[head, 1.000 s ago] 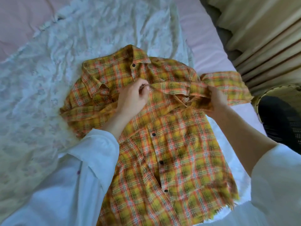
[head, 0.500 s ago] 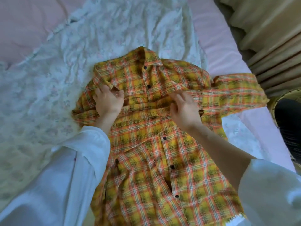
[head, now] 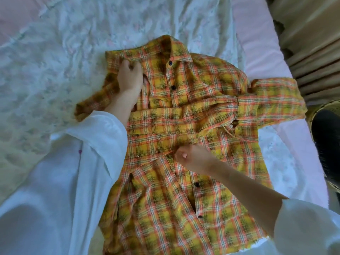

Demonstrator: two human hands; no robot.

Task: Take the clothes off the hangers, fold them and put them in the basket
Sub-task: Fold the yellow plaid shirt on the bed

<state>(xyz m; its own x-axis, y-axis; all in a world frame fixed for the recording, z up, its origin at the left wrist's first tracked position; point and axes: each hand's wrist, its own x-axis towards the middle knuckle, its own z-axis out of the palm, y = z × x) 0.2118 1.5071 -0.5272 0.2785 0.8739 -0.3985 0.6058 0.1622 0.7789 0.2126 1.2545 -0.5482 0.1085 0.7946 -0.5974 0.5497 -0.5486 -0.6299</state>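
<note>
Plaid shirt lies front-up on the white lace bedspread, which covers a pink sheet. Long axis runs collar-to-hem: collar points away from the person, frayed hem nearest them, axis tilted a bit so the collar end leans left of the hem. Placket w/ dark buttons runs down the middle, partly open near the hem. One sleeve is folded crosswise over the chest, roughly perpendicular to the placket; the other sleeve sticks out right of the shirt body toward the basket, whose woven rim and dark inside show at the frame's right edge, just beyond the cuff. Beige pleated curtain hangs above the basket.

Left hand sits on the shirt's shoulder, left of the collar, back of hand up, fingers curled under and bunching a fold of fabric there; forearm comes in from a white sleeve at lower left.

Right hand is at mid-shirt, just below the crosswise sleeve, fingers curled in, a thumbnail showing; it looks to pinch the cloth near the placket, tho the exact grip is hidden. Forearm runs down-right over the shirt's lower half to a second white cuff.
</note>
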